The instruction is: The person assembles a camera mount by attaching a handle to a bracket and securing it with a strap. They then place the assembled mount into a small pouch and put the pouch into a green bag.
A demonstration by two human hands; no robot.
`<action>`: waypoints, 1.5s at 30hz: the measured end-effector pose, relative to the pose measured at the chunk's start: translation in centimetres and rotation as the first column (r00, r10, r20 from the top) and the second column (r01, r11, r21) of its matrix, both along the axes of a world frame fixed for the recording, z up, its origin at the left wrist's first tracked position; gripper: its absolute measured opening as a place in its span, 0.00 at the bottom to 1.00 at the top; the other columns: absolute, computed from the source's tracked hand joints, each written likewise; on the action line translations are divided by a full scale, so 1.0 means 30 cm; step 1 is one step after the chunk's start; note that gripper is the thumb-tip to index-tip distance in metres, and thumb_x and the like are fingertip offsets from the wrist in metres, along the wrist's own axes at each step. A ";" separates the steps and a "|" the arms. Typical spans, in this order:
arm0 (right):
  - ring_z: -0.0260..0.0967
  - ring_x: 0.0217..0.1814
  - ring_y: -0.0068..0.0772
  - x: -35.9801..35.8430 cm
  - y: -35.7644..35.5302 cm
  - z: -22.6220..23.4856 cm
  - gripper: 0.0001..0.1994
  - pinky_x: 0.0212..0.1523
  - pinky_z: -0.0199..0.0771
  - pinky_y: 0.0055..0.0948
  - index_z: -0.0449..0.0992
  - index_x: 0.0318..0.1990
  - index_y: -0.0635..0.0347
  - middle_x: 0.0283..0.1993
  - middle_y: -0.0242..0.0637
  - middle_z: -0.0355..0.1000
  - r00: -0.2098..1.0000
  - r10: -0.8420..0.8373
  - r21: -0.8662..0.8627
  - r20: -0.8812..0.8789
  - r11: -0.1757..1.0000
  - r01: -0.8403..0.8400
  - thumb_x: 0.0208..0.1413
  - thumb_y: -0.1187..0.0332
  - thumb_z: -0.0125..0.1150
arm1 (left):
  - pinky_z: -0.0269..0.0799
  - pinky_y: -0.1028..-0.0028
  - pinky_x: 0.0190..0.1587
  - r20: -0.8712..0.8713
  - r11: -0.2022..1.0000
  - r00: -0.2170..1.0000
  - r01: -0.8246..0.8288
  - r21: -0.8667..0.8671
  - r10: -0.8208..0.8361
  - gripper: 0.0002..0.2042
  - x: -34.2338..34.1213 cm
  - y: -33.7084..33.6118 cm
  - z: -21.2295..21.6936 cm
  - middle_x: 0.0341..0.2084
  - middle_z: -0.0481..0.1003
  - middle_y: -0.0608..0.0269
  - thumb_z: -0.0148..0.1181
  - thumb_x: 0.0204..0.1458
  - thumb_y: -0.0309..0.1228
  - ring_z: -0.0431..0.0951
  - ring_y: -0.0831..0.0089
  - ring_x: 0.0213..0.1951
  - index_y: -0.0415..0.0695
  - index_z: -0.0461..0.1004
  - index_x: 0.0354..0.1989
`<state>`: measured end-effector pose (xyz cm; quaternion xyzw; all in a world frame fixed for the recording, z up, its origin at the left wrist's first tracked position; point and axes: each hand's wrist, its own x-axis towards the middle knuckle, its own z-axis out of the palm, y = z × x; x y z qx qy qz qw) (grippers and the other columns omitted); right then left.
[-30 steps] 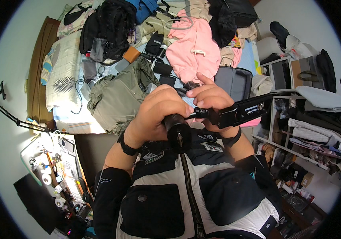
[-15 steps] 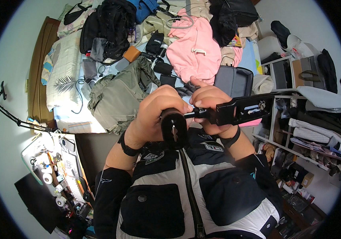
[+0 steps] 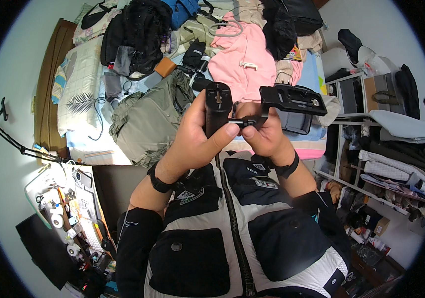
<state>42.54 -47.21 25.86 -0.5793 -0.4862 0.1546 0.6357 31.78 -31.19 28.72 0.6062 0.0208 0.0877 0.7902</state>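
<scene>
My left hand [image 3: 192,136] is closed around a black handle [image 3: 217,107], its end face with a metal screw pointing up and away from me. A short silver rod [image 3: 235,121] runs from the handle to a black bracket [image 3: 292,99] with a flat slotted plate. My right hand [image 3: 267,136] grips the bracket near the rod's joint, its thumb next to that joint. Both thumbs lie close together below the rod. Some of the right fingers are hidden behind the bracket. I hold the whole piece in front of my chest, above the bed's near edge.
Beyond my hands the bed holds an olive jacket [image 3: 148,119], a pink garment [image 3: 244,59], a black backpack [image 3: 138,37] and an open grey case [image 3: 297,122]. A cluttered lit desk [image 3: 81,208] stands at left, shelves with folded clothes [image 3: 396,159] at right.
The handle's end has swung from pointing toward me to pointing away. The bracket has turned and risen with it. Both hands have rolled over, bringing the thumbs to the near side.
</scene>
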 end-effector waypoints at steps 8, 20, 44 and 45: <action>0.61 0.29 0.23 -0.040 0.004 0.018 0.11 0.32 0.61 0.25 0.71 0.30 0.63 0.28 0.32 0.68 0.972 -0.001 -0.064 -0.235 0.998 -0.014 0.62 0.66 0.56 | 0.68 0.79 0.32 0.002 0.998 1.000 0.006 -0.061 -0.006 0.26 0.009 0.001 -0.033 0.32 0.70 0.64 0.63 0.54 0.48 0.72 0.79 0.27 0.39 0.64 0.49; 0.54 0.26 0.25 -0.079 0.022 -0.053 0.31 0.28 0.55 0.26 0.65 0.29 0.63 0.25 0.31 0.60 0.978 -0.121 0.102 -0.169 0.985 0.140 0.59 0.37 0.50 | 0.70 0.75 0.34 0.197 0.955 0.976 -0.146 0.258 0.096 0.25 0.015 -0.023 -0.047 0.29 0.73 0.63 0.73 0.43 0.38 0.71 0.77 0.30 0.38 0.68 0.43; 0.73 0.31 0.23 -0.055 0.036 0.049 0.22 0.32 0.74 0.23 0.75 0.45 0.72 0.34 0.36 0.76 0.939 -0.119 -0.136 -0.323 0.988 0.079 0.66 0.54 0.53 | 0.65 0.78 0.29 -0.103 0.960 0.994 -0.073 -0.272 0.046 0.15 0.038 0.007 -0.057 0.27 0.68 0.64 0.55 0.62 0.39 0.68 0.78 0.24 0.40 0.65 0.47; 0.74 0.32 0.23 -0.054 0.036 0.054 0.19 0.34 0.75 0.23 0.74 0.46 0.72 0.35 0.36 0.76 0.926 -0.095 -0.103 -0.366 0.993 0.061 0.65 0.59 0.54 | 0.65 0.78 0.28 -0.113 0.955 0.993 -0.065 -0.288 0.034 0.15 0.039 0.004 -0.059 0.26 0.68 0.64 0.55 0.62 0.39 0.68 0.78 0.24 0.41 0.65 0.47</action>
